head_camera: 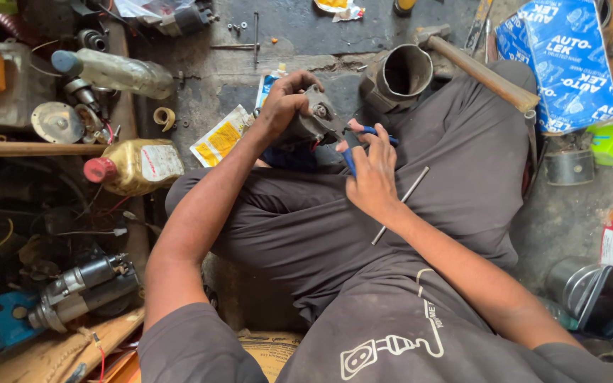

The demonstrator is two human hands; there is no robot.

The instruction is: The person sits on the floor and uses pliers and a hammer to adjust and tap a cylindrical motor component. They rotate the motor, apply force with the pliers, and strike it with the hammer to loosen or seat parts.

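From the head camera, your left hand (283, 101) wraps its fingers closed around a grey motor part (313, 124) held above your lap. Your right hand (370, 174) grips blue-handled pliers (363, 135), their tip touching the part just beside your left fingertips. A thin metal rod (400, 204) lies on your thigh under your right wrist.
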